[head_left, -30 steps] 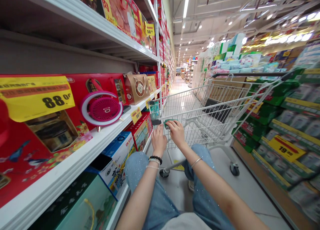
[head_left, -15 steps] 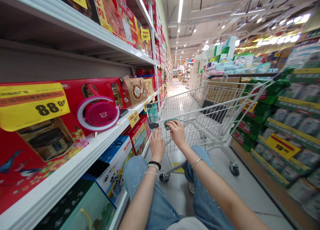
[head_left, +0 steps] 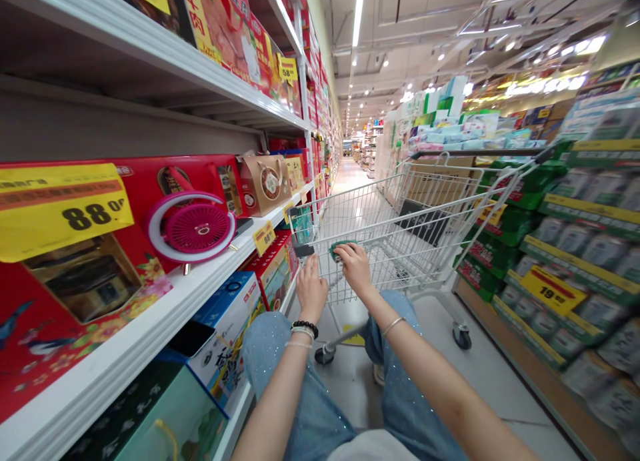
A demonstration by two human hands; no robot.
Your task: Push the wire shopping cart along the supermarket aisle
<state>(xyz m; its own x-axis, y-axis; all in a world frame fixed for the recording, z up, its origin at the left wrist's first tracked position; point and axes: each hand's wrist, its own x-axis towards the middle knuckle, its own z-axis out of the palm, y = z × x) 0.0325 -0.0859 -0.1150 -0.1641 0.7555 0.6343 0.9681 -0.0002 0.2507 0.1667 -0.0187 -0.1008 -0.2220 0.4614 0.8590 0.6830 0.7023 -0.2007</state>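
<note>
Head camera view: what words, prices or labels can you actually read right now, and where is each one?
"88.00" on the large yellow price sign
"19.80" on the yellow price tag at right
"牛肉" on the top-shelf box
Other shelf tags and box print: too small or blurred to read.

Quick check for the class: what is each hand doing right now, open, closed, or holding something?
Left hand: closed, holding the cart handle.
Right hand: closed, holding the cart handle.
</note>
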